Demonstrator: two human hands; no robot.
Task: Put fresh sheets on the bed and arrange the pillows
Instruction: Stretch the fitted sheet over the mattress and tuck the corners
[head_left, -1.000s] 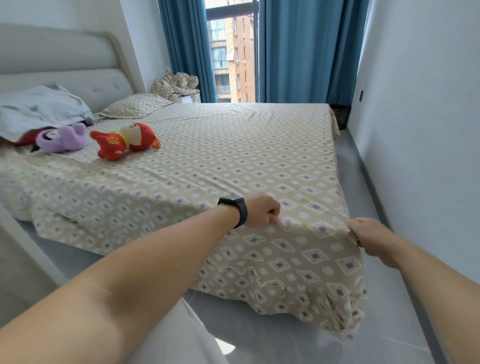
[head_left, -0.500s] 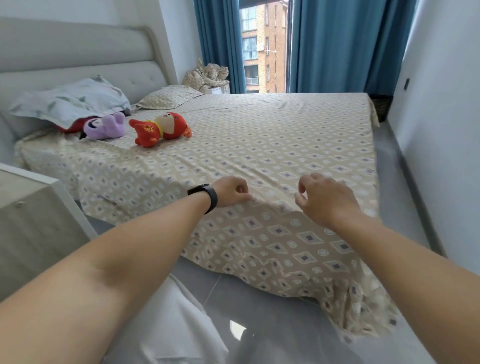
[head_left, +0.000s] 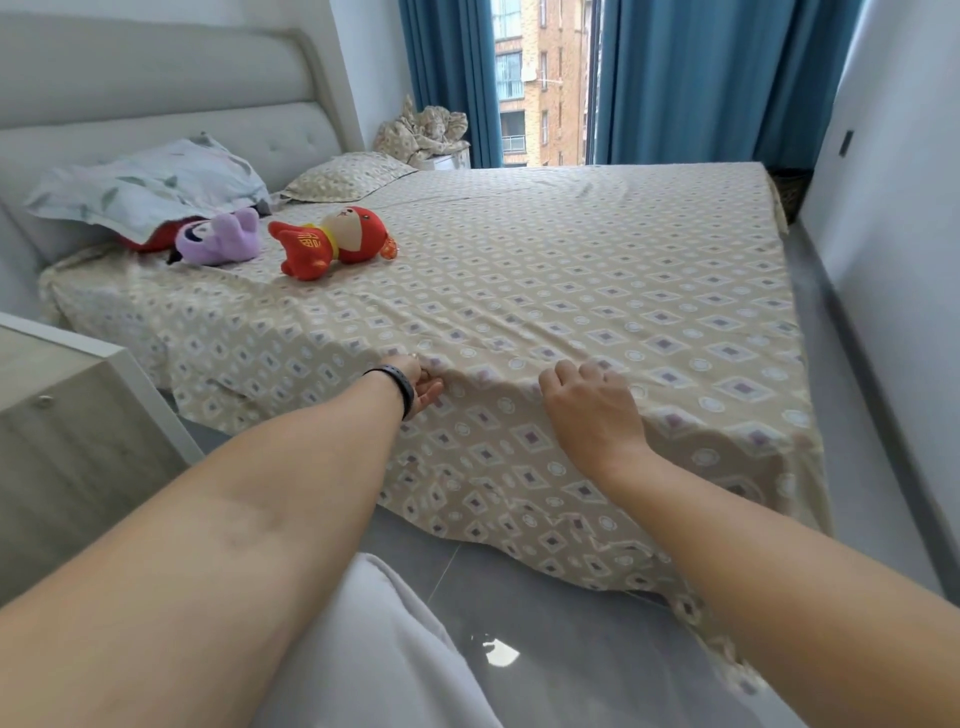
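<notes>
1. The bed (head_left: 571, 270) fills most of the view, covered by a beige diamond-patterned sheet (head_left: 597, 312) that lies flat on top and hangs loose over the near edge toward the grey floor (head_left: 545, 623).
2. A padded grey headboard (head_left: 156, 93) stands at the left; blue curtains (head_left: 701, 78) frame the window at the far end.
3. A pale leaf-print pillow (head_left: 145, 187) leans against the headboard, and a second pillow (head_left: 345, 176) in the sheet's pattern lies flat farther along.
4. A light wooden nightstand (head_left: 67, 441) sits beside the bed at the near left.
5. A red plush toy (head_left: 332, 241) and a purple plush toy (head_left: 218, 239) lie on the sheet near the leaf-print pillow.
6. The right hand (head_left: 587, 410) rests on the sheet at the mattress's near edge, fingers curled over a ridge of fabric; whether it truly pinches the cloth I cannot tell.
7. The left hand (head_left: 421, 382), with a black wristband (head_left: 397, 387), grips the sheet at the same edge, its fingers tucked into a fold.
</notes>
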